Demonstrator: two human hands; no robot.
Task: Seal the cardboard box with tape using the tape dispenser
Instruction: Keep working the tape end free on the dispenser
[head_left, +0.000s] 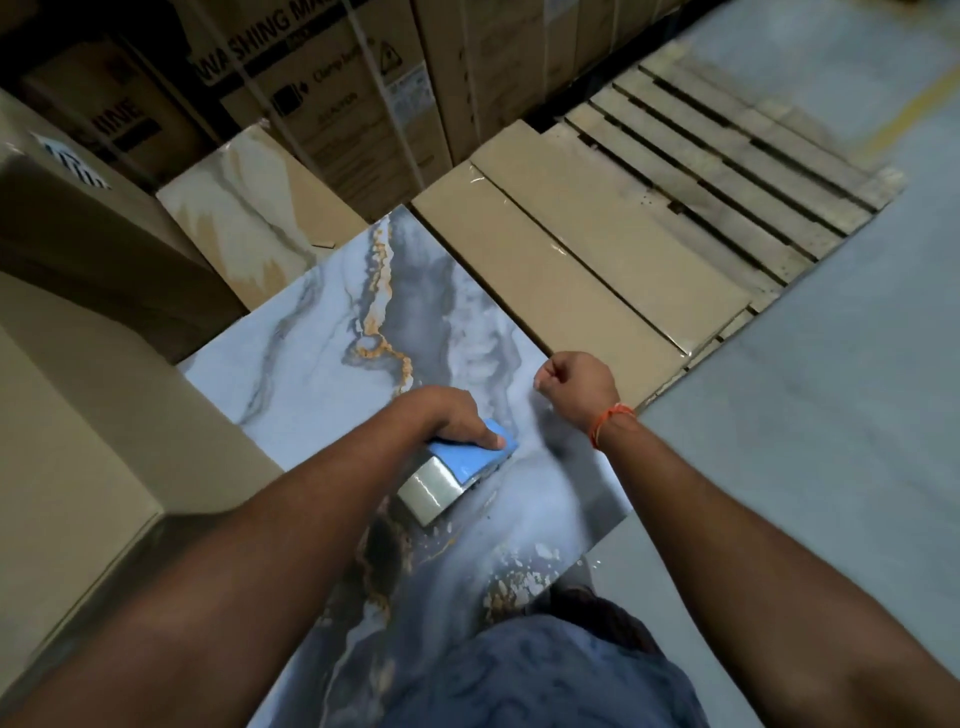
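My left hand (457, 421) grips a blue tape dispenser (475, 460) from above, its pale tape roll (428, 491) pointing toward me. It hovers low over a blue-grey marble-patterned panel (311, 374). My right hand (576, 389), with an orange thread at the wrist, is closed with thumb and finger pinched. A hazy clear tape strip (540, 431) seems to run from the dispenser to that pinch. Flat tan cardboard boxes (571, 260) lie just beyond the panel, with shiny clear tape along their seams.
A wooden pallet (727, 171) sits at the far right on the grey floor (831, 441). Tall printed cartons (322, 93) stand at the back. Large plain cartons (78, 405) rise on my left, and a beige marble-patterned panel (244, 218) lies behind.
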